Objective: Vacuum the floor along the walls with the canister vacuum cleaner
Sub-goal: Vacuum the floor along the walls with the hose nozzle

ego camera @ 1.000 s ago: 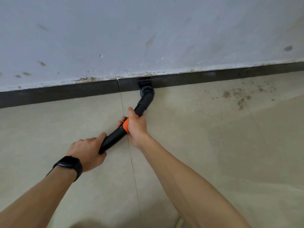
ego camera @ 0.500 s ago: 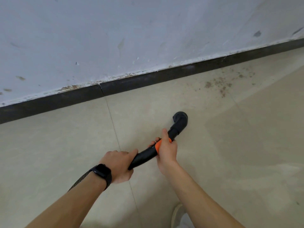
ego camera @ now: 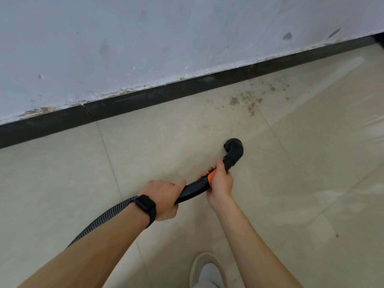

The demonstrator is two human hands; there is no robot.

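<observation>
A black vacuum wand (ego camera: 195, 189) with an orange collar (ego camera: 212, 177) runs between my two hands. My left hand (ego camera: 164, 197), a black watch on its wrist, grips the wand's rear end. My right hand (ego camera: 220, 182) grips it at the orange collar. Its black elbow nozzle (ego camera: 233, 149) points down at the beige tile floor (ego camera: 145, 154), well short of the dark skirting (ego camera: 166, 93). A ribbed grey hose (ego camera: 99, 222) trails back under my left forearm. The canister is out of view.
A scuffed white wall (ego camera: 166, 38) rises above the skirting. Brown dirt specks (ego camera: 247, 100) lie on the floor near the skirting, to the right of and beyond the nozzle. My light shoe (ego camera: 207, 271) shows at the bottom edge.
The nozzle has come back from the skirting toward me and shifted right along the wall. Both hands kept their grip. The hose has come into view under my left arm.
</observation>
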